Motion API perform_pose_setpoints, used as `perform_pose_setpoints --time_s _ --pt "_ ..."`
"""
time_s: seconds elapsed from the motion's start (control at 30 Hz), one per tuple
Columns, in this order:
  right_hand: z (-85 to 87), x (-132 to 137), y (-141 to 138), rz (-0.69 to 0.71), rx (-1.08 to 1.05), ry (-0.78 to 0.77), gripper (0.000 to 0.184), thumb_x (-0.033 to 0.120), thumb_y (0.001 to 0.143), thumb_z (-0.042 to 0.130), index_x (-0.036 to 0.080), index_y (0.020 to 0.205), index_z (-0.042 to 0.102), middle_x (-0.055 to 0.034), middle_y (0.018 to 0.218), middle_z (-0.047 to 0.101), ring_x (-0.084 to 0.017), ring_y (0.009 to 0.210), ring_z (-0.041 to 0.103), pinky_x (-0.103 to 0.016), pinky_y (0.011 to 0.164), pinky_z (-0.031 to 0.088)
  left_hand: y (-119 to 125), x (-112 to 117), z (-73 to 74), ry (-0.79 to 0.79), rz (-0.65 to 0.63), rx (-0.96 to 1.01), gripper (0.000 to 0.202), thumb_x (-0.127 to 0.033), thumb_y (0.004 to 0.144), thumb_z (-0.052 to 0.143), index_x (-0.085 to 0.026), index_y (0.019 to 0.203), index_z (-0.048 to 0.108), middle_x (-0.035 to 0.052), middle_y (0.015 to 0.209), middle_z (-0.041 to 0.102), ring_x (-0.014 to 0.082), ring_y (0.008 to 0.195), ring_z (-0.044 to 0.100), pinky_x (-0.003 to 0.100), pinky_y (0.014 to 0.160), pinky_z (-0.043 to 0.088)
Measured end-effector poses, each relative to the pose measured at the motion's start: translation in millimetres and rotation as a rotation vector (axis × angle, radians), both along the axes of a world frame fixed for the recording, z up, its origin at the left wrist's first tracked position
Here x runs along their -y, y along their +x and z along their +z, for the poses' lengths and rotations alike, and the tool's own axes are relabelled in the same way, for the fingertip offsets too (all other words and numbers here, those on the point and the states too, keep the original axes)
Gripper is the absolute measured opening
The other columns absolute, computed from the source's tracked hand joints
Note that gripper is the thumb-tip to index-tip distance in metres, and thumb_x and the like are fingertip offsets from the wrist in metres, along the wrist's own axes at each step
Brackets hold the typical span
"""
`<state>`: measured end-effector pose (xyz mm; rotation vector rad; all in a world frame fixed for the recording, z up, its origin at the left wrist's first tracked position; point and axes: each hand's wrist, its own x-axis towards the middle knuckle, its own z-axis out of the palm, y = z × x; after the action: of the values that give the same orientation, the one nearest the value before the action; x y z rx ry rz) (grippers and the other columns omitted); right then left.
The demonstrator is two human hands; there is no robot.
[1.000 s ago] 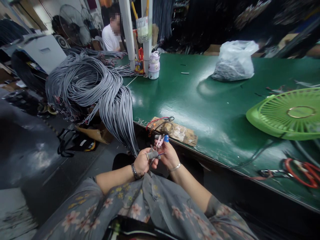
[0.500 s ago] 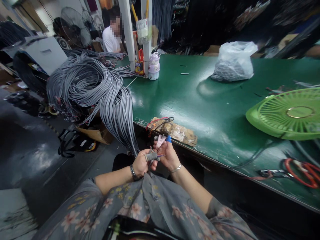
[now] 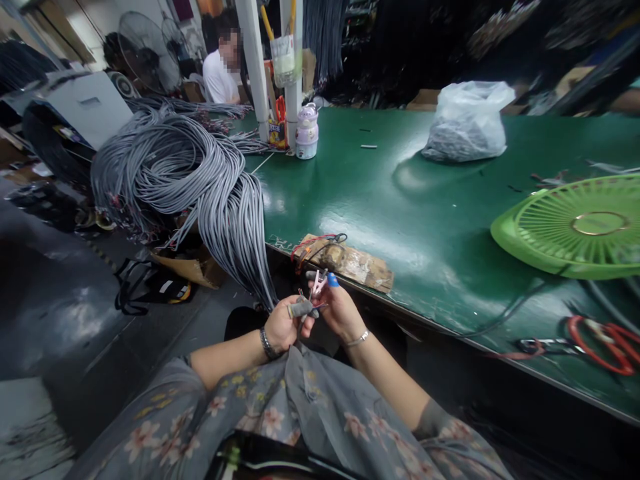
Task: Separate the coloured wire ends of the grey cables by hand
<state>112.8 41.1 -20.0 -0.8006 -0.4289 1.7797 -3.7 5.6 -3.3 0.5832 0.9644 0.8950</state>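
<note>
My left hand (image 3: 281,325) is closed around the end of a grey cable (image 3: 301,309), with thin coloured wires sticking out of the cable's tip. My right hand (image 3: 338,308) is closed on a small pink-handled cutter (image 3: 317,283), and one fingertip wears a blue cover. The cutter's tip sits at the cable's wires. Both hands hover just off the near edge of the green table (image 3: 400,200), over my lap. A large bundle of grey cables (image 3: 200,180) hangs off the table's left end down toward my left hand.
A taped cardboard patch (image 3: 357,263) with red and black wires lies at the table edge. A green fan grille (image 3: 575,227), red-handled scissors (image 3: 595,340), a plastic bag (image 3: 467,123) and a white jar (image 3: 307,131) sit on the table. A person in white sits far back.
My hands stay close together at the cable end with only small shifts; the cutter's tip has tilted slightly against the wires.
</note>
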Motion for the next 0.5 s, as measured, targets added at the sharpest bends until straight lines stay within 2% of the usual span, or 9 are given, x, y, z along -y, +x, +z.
perform_pose_setpoints --time_s 0.2,0.5 --pt "1.8 -4.3 -3.7 -0.025 -0.086 -0.17 0.039 0.042 0.053 0.088 0.015 0.07 0.066 -0.0001 0.066 0.063 -0.009 0.054 0.051 -0.02 0.045 0.041 4.2 -1.7 2.8 -0.023 0.0 0.004 0.049 -0.051 0.045 0.081 -0.015 0.061 0.051 -0.002 0.041 0.05 0.0073 0.031 0.039 0.018 0.032 0.026" --pt "1.1 -5.9 -8.1 -0.077 -0.146 -0.19 0.036 0.038 0.054 0.088 0.014 0.066 0.064 0.0011 0.06 0.059 -0.009 0.052 0.049 -0.023 0.051 0.043 4.8 -2.8 -3.7 0.001 -0.032 -0.003 0.048 -0.051 0.049 0.078 -0.016 0.061 0.048 -0.0024 0.042 0.049 0.0069 0.032 0.039 0.019 0.032 0.026"
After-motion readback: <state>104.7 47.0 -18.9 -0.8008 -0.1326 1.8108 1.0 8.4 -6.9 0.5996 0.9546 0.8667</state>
